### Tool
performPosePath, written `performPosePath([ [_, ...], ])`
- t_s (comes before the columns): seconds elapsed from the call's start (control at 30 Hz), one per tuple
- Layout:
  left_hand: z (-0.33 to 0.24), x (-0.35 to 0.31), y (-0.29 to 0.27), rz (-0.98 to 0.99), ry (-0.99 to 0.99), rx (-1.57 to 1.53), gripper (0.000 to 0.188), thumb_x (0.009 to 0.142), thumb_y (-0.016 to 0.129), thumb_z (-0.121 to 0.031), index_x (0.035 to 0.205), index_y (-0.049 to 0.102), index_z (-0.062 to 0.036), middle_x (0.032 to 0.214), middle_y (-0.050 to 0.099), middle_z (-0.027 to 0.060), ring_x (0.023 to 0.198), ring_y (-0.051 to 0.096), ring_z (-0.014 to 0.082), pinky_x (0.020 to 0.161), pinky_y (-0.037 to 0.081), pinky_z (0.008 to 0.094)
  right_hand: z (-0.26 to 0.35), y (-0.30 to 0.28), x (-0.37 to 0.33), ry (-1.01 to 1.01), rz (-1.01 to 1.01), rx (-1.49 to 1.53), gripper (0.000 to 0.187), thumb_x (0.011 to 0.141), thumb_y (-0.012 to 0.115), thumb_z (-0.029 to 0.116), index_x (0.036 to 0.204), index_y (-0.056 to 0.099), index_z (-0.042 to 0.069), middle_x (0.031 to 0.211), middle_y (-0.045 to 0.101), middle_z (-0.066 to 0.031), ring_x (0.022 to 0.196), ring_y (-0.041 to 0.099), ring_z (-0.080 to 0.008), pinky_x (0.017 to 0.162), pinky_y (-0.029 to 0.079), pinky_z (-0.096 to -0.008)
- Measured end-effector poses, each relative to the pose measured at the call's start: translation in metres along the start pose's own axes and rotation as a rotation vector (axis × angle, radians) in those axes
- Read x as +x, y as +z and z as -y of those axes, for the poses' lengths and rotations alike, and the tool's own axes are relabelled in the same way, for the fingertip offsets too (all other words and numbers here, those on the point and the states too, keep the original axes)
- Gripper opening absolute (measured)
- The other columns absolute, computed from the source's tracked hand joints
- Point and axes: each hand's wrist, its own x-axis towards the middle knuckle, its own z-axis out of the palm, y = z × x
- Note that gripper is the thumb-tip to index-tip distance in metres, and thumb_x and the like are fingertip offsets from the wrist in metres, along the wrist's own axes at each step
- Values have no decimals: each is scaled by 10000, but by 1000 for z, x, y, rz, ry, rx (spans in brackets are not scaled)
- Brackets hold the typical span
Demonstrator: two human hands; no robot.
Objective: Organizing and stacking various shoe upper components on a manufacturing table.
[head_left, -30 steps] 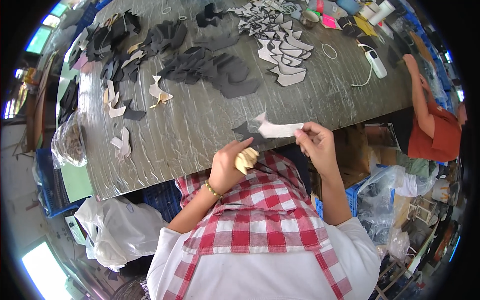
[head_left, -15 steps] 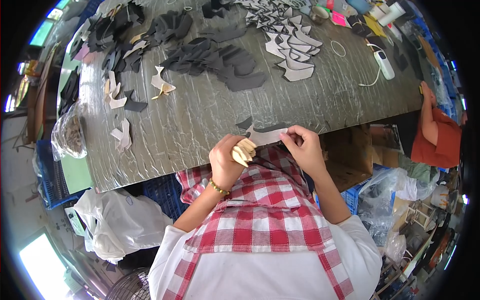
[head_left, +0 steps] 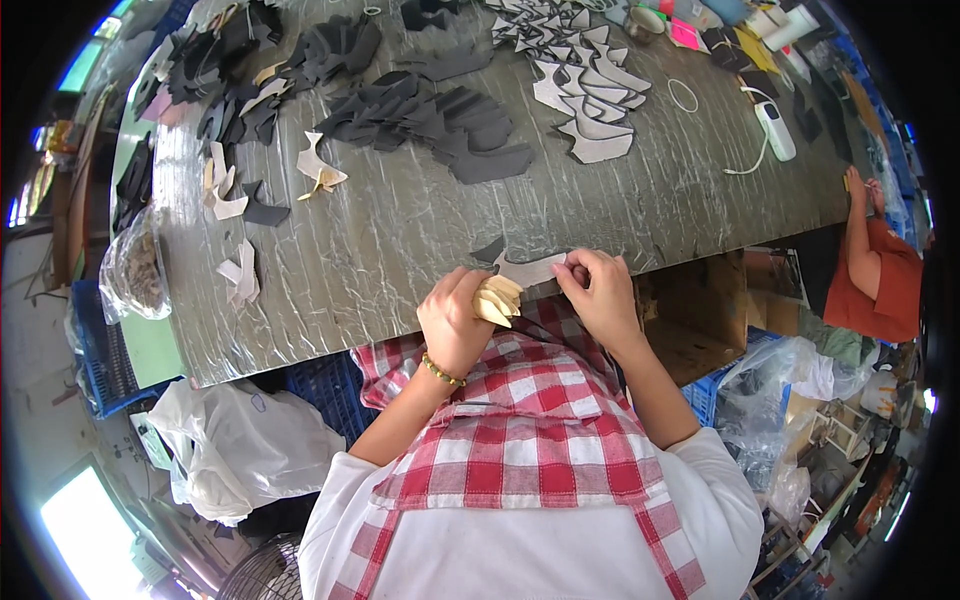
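Note:
Near the front edge of the table, my left hand [head_left: 452, 312] is closed around a bundle of pale yellow cut pieces [head_left: 498, 301]. Just beyond that bundle lies a curved light grey cut piece [head_left: 532, 271], its left end beside my left fingers. My right hand [head_left: 604, 296] pinches the right end of this grey piece between thumb and fingers. A dark pointed cut piece [head_left: 489, 250] shows past my left fingertips; whether it touches the grey one I cannot tell.
Piles of black cut pieces [head_left: 470, 135] and rows of grey-faced ones [head_left: 598, 140] cover the far part of the plastic-covered table [head_left: 370, 240]. A white device with a cord [head_left: 774, 130] lies at the right. Another person in a red top [head_left: 880, 285] works at the right edge.
The black edge showing behind the grey piece is no longer visible. My right fingers have curled in closer on its right end, and the left hand has barely shifted.

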Motion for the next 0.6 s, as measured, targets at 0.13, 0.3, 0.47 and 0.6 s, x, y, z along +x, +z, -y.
performPosePath([
  [0.13,2,0,2,-9,17,-2,230,658,717,-105,875,647,-71,742,580,97,692,602,313,589,470,387,2,-1,1,-23,4,-29,188,823,672,218,773,610,47,666,589,-57,644,552,-233,662,356,-369],
  [0.3,7,-2,4,-13,152,118,262,676,718,-134,919,639,-73,708,526,85,641,573,287,565,454,372,1,-8,6,-40,3,-255,234,790,718,260,798,582,69,653,543,-40,678,540,-252,676,353,-369],
  [0.47,8,-3,3,45,339,247,463,693,704,-148,1143,623,-81,729,514,66,649,568,235,574,454,350,-5,-6,12,-185,-44,-51,255,778,726,223,872,559,56,845,514,-66,847,507,-254,784,387,-392],
  [0.6,4,-3,3,91,224,300,627,678,701,-105,1288,552,-106,740,513,66,664,573,236,586,461,351,-3,-7,12,-282,-13,-76,206,796,698,184,899,564,66,971,501,-79,939,486,-267,816,383,-414],
])
